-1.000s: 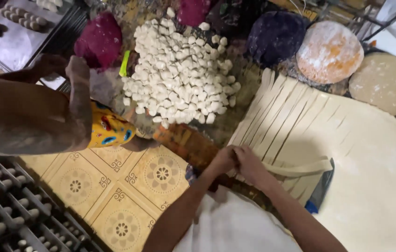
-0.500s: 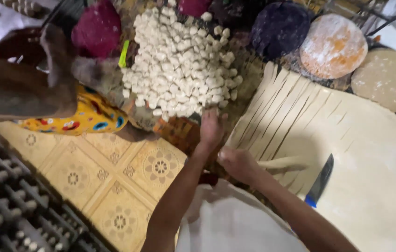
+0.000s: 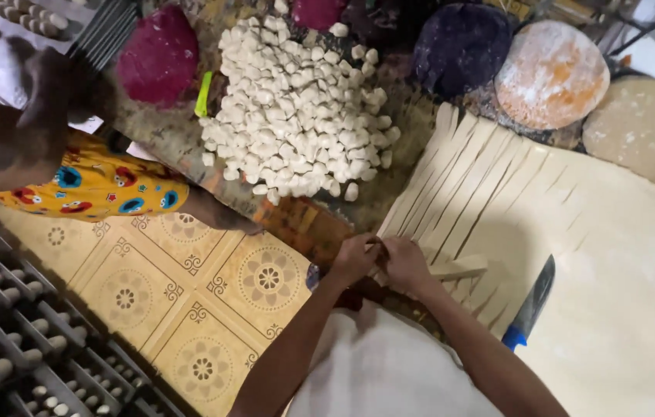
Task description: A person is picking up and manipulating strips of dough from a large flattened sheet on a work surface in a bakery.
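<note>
both hands, left hand [image 3: 354, 259] and right hand [image 3: 404, 262], pinch the near ends of the pale cut dough strips [image 3: 451, 205] at the tabletop edge, blue-handled knife [image 3: 529, 305] just beside, heap of small white dough pieces [image 3: 296, 116] behind.

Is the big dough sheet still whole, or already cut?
Partly cut: the dough sheet shows strips on its near-left side; the rest is uncut.

pale dough strip [image 3: 451, 269] (cut), pinched, flat
</note>
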